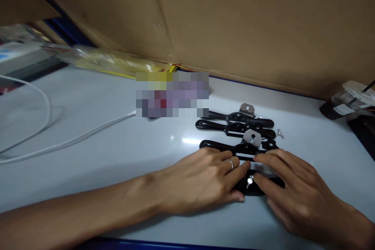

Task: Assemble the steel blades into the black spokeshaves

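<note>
Several black spokeshaves lie in a loose stack of rows on the white table. My left hand (209, 181) comes in from the left, wearing a ring, with its thumb and fingers closed around the left part of the nearest spokeshave (274, 185). Opposite it, my right hand (301, 187) has its fingers bent over the right part of that same tool. A silver wing screw (250, 181) shows between the hands, close to the right thumb. Just beyond the fingertips lies another spokeshave (216, 145) with a metal blade (252, 138) on it. Fingers hide much of the nearest tool.
Two more spokeshaves lie behind, including a middle one (209, 125), with a second blade (247, 109) and a loose wing screw (280, 134). A drink cup (336, 105) stands at right. A white cable (88, 131) runs to a blurred-out item (175, 95). Cardboard (234, 27) walls the back.
</note>
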{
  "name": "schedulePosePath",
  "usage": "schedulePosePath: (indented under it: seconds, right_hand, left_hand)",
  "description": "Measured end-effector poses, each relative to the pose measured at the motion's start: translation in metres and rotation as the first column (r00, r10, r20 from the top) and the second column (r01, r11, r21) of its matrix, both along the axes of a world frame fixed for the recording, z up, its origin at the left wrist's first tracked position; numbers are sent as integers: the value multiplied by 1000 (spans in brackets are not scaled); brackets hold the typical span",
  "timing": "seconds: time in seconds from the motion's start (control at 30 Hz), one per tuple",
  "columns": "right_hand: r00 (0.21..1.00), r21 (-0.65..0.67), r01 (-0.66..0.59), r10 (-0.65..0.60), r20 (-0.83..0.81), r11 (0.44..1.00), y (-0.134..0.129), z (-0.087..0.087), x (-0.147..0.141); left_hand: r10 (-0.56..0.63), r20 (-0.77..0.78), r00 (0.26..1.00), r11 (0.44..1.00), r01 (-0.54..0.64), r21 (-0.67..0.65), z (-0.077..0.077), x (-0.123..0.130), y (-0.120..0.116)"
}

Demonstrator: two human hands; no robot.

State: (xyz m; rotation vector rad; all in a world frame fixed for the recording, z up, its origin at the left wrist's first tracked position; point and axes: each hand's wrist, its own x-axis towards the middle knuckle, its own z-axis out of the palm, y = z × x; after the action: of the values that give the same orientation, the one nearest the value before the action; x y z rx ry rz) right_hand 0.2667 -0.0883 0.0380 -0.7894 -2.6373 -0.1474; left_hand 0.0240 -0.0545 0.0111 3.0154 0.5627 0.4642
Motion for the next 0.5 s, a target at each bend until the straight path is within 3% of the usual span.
schedulePosePath:
  seconds: [0.5]
  right_hand:
    - [980, -148, 167, -181, -86, 975, -3, -19, -13]
  left_hand:
    - [60, 53, 997, 997, -57, -53, -1, 1, -2]
